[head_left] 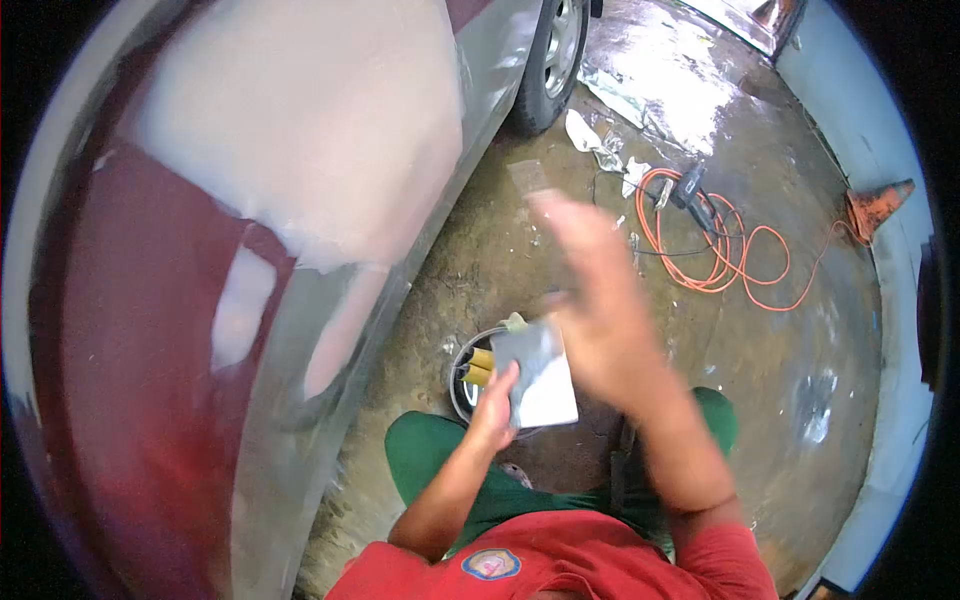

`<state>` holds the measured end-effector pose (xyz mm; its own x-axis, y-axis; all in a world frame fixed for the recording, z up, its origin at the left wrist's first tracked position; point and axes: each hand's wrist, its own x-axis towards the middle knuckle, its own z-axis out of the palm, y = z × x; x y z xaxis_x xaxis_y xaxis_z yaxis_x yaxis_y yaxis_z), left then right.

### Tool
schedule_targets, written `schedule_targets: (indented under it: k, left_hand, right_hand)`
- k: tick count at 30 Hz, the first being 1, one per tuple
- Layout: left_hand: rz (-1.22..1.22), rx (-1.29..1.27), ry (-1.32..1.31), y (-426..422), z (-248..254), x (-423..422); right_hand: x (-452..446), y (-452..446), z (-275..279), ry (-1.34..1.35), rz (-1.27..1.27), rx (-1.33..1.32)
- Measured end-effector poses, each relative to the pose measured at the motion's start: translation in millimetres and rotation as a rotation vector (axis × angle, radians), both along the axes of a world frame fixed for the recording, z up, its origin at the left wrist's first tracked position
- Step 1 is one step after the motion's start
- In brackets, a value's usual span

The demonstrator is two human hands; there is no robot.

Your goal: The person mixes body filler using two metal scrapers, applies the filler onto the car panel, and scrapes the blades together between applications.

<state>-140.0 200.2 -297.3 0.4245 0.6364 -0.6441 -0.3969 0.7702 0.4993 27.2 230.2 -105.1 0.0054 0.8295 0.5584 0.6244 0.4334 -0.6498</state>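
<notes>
My left hand [493,408] is closed around the lower left edge of a grey sheet of what looks like sandpaper [524,346]. A flat white piece [548,395] shows beside and below the grey; whether it is the same sheet or a separate one, I cannot tell. Raised to the right of the sheet is my right hand [598,305], blurred by motion, its fingers stretched out and nothing visible in them. Below the sheet stands a round bucket [456,372], partly hidden, with yellow pieces [479,367] in it.
A maroon car body [150,330] with a large pale patch [310,120] fills the left side, its wheel [553,65] farther off. An orange cord [690,283] and a dark power tool [692,190] lie on the floor. An orange cone [880,208] stands by the blue wall [850,110].
</notes>
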Motion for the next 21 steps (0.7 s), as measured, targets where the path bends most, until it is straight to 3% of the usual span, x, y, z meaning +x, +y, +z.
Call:
schedule_targets:
  k: [1,3,6,9,13,14,17,18,21]
  left_hand:
    - [0.065,0.113,-0.107,14.7,3.1,8.6]
    - [0.187,0.191,-0.138,46.5,48.4,37.3]
    - [0.233,0.294,-0.208,77.7,119.5,83.5]
    - [0.295,0.261,-0.179,87.4,185.2,131.6]
    - [0.264,0.263,-0.069,82.8,255.4,171.3]
    - [0.27,0.236,-0.039,78.1,282.8,178.3]
    - [0.295,0.589,0.207,64.2,357.2,194.1]
    - [0.294,0.751,0.238,60.3,380.4,202.4]
    - [0.169,0.899,0.305,49.3,442.7,215.4]
  right_hand:
    - [33.8,-8.7,1.0,-0.003,-0.042,-0.01]
    - [68.8,-23.9,4.7,0.308,-0.032,-0.202]
    - [114.8,-19.0,12.9,0.044,0.184,-0.134]
    - [130.9,-20.2,36.7,0.072,0.316,-0.165]
    - [187.5,-33.1,58.1,-0.103,0.117,-0.298]
    - [211.4,-39.8,74.4,-0.147,0.066,-0.379]
    - [260.9,-54.6,144.2,-0.421,-0.076,-0.337]
    - [261.5,-56.7,179.3,-0.421,-0.157,-0.251]
    - [255.4,-58.0,275.9,-0.492,-0.134,-0.076]
